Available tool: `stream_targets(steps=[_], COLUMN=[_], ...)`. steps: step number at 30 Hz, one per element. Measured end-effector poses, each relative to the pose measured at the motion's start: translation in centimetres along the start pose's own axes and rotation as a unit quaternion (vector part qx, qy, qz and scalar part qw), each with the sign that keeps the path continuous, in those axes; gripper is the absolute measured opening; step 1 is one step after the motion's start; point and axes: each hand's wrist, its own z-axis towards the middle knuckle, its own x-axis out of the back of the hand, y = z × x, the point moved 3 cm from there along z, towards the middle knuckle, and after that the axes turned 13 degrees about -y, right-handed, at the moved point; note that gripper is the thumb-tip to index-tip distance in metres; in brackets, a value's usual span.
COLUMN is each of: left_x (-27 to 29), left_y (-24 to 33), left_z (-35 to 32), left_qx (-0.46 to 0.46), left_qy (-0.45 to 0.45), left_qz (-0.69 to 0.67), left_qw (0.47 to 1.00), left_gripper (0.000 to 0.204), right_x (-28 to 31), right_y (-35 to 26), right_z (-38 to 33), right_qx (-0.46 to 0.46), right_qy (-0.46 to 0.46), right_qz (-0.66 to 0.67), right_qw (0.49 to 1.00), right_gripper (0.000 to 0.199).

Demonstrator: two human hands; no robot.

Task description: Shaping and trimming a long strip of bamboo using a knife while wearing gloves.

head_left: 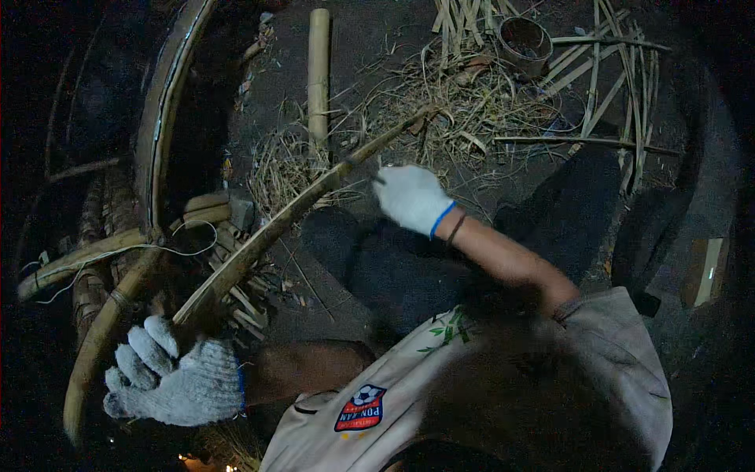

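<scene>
A long split bamboo strip (pixel 275 226) slants from the lower left up to the litter pile at the upper middle. My left hand (pixel 174 376), in a grey-white knitted glove, has its fingers curled at the strip's near end, and part of that end is hidden behind them. My right hand (pixel 413 197), in a white glove with a blue cuff, is closed just to the right of the strip's middle and apart from it. A small dark bit shows at its fingers; I cannot make out what it is.
A round bamboo pole (pixel 318 75) lies farther off. Shavings (pixel 472 102) surround a bucket (pixel 524 43), with thin bamboo strips (pixel 629 94) at the right. Curved bamboo poles (pixel 161 118) and a pale cord (pixel 197 252) are on the left. A small glow (pixel 189 458) shows at the lower edge.
</scene>
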Motion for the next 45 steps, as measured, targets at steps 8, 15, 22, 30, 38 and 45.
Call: stream_targets(steps=[8,15,22,30,38,45], left_x=[5.3,8.2,9.3,7.2,7.9,9.3], left_y=[0.0,0.0,-0.1,0.0,1.3,-0.7], left_z=[1.0,1.0,2.4,3.7,4.4,5.1], left_qx=[0.031,-0.001,-0.028,-0.112,-0.073,0.071], left_qy=[-0.187,0.013,-0.08,-0.193,-0.266,-0.145], left_qz=[-0.086,0.289,0.983,0.973,0.961,0.28], left_qw=[0.978,0.957,0.164,0.051,0.024,0.946], left_gripper=[0.018,0.015,0.02,0.017,0.021,0.021], right_x=[0.5,-3.3,-7.4,-7.7,-8.3,-11.5], right_y=[0.2,9.3,17.9,16.4,20.7,30.7], right_z=[2.7,5.2,5.0,6.1,7.5,4.4], right_qx=[-0.138,-0.24,-0.259,-0.225,-0.326,-0.326], right_qy=[-0.082,-0.104,-0.121,-0.026,-0.144,-0.282], right_qz=[0.077,0.082,0.046,0.011,0.022,-0.033], right_qw=[0.984,0.962,0.957,0.974,0.934,0.902], right_gripper=[0.035,0.043,0.041,0.029,0.029,0.037])
